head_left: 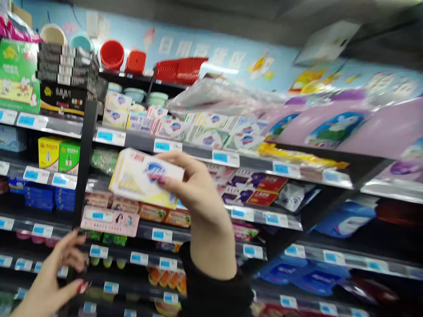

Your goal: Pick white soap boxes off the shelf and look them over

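Observation:
My right hand (194, 189) grips a white and yellow soap box (139, 176) with a blue and red logo, thumb on its front and fingers over its top edge. The box is held up in front of the shelves, slightly tilted. At the lower left, my left hand (56, 268) holds nothing, its fingers apart and bent. Nearest to it is a pink box (110, 221) on the shelf behind. Similar soap boxes (115, 108) stand on the upper shelf above the held one.
Red baskets (181, 70) and a red bucket (111, 55) sit on the top shelf. Large lilac detergent bottles (337, 116) line the upper right. Yellow and green boxes (49, 152) stand at left. Shelf edges with price tags (168, 146) run across.

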A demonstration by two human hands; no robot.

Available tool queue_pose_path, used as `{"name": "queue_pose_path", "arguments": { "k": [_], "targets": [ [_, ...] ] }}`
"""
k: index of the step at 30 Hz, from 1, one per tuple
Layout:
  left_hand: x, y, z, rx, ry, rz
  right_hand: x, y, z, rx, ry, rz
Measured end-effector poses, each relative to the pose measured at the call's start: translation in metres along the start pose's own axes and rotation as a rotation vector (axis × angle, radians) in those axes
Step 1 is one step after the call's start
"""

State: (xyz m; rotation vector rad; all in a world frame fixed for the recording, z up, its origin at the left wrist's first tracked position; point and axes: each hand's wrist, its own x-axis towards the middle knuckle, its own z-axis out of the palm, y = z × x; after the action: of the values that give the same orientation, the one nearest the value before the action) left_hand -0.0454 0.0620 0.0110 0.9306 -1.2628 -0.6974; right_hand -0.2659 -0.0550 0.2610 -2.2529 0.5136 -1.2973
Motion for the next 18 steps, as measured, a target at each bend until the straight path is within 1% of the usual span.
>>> {"name": "queue_pose_path", "arguments": {
  "k": [3,4,5,7,8,10,13,16,18],
  "targets": [
    [0.026,0.032,-0.001,-0.042,-0.102,0.227,-0.067,0.013,0.049,0.159,-0.073,0.206],
    [0.034,0.039,0.0,-0.047,-0.157,0.27,-0.084,0.017,0.061,0.18,-0.072,0.254],
    [0.039,0.043,0.003,-0.042,-0.181,0.296,-0.099,0.02,0.07,0.191,-0.061,0.29],
    [0.042,0.044,0.009,-0.061,-0.212,0.308,-0.123,0.023,0.08,0.19,-0.02,0.329],
    [0.041,0.041,0.013,-0.083,-0.208,0.299,-0.132,0.024,0.082,0.184,0.003,0.329],
    [0.034,0.034,0.019,-0.143,-0.184,0.277,-0.147,0.026,0.081,0.173,0.044,0.274],
    [0.024,0.024,0.025,-0.186,-0.15,0.299,-0.162,0.037,0.078,0.151,0.043,0.183],
    [0.017,0.026,0.029,-0.084,-0.13,0.388,-0.172,0.065,0.088,0.199,0.065,0.165],
    [0.013,0.037,0.035,0.084,-0.128,0.471,-0.177,0.091,0.104,0.324,0.111,0.137]
  ]
}}
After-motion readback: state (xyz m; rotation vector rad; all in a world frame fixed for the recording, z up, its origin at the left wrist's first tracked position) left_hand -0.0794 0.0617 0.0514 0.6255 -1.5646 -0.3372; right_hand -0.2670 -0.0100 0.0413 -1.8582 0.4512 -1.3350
